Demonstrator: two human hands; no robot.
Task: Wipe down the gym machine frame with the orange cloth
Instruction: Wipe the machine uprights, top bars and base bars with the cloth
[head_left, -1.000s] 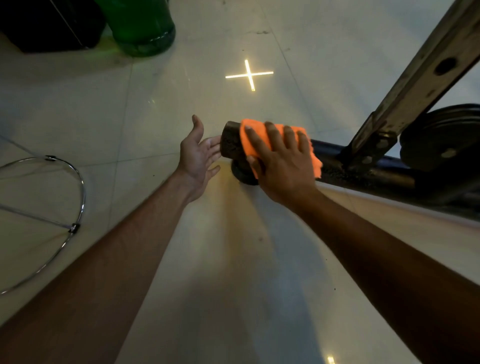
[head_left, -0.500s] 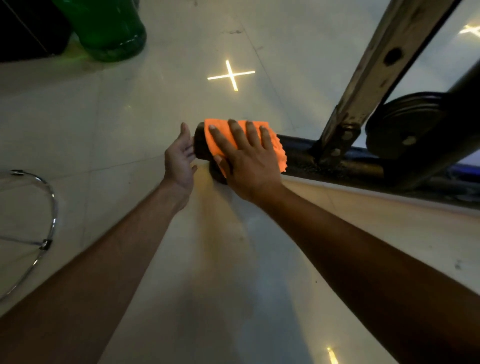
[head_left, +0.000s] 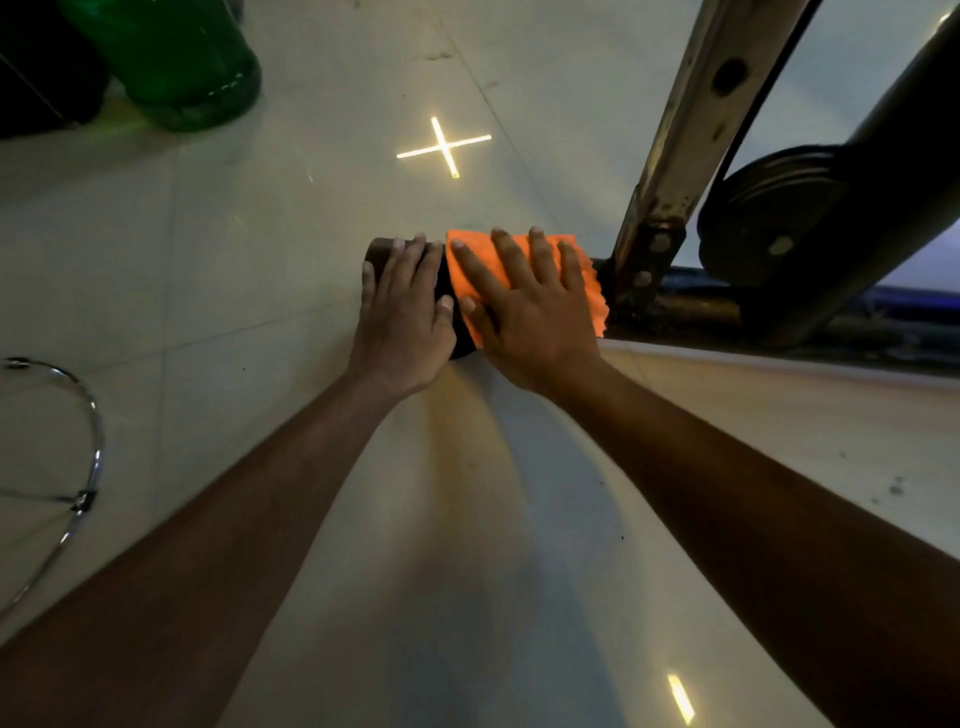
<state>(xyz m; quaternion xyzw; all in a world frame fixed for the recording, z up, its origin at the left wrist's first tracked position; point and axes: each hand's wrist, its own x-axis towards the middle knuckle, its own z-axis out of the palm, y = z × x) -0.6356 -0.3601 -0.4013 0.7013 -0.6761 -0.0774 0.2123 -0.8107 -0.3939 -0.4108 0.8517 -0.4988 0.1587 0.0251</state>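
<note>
Green container (head_left: 176, 62) top-left, contents unclear. Your L hand (head_left: 402, 312) now flat on frame end (head_left: 375, 255); R hand (head_left: 524, 306), fingers spread, presses orange cloth (head_left: 584, 280).

Two bare forearms reach forward, converging toward the middle. The left hand (head_left: 402, 312) lies palm down, fingers together and curled slightly over an edge. The right hand (head_left: 524, 306) sits just beside it, palm down, fingers spread flat.
</note>
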